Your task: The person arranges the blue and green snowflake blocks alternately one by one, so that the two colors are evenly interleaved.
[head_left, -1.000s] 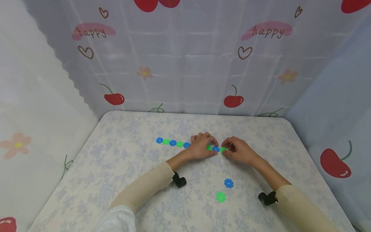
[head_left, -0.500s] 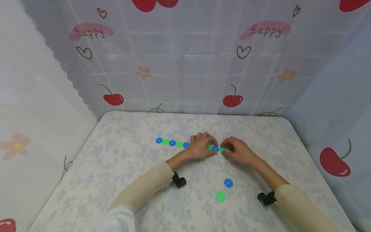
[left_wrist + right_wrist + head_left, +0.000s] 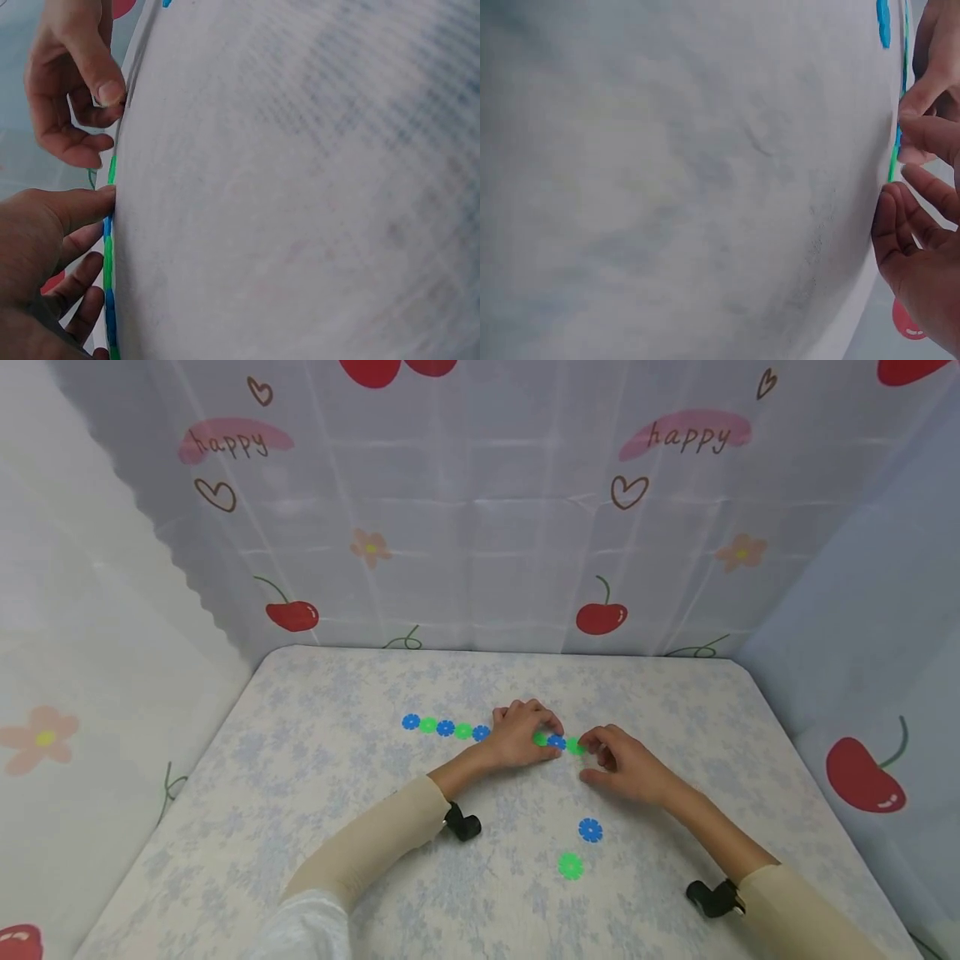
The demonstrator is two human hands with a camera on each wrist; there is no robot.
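Note:
A row of notched plastic discs in alternating blue and green lies across the far half of the table. My left hand [image 3: 519,737] arches over the row, hiding part of it, and pinches a blue disc [image 3: 557,742] between thumb and fingers. At the row's right end sits a green disc [image 3: 575,746]. My right hand [image 3: 630,767] is beside that green disc, its thumb apart from the fingers. The fingertips are near the green disc's right edge; whether they touch it I cannot tell. The left wrist view shows the row [image 3: 109,262] edge-on under the left fingers.
Nearer the front lie a loose blue disc [image 3: 590,831] and a loose green disc [image 3: 571,866], apart from each other. The patterned tabletop [image 3: 337,827] is bordered by printed curtains [image 3: 465,527] at the back and sides. Black wrist cameras [image 3: 712,899] hang below both forearms.
My right hand has let go of the end green disc, its thumb moving away from the fingers and the wrist drawing back toward the lower right. The left hand has stayed in place.

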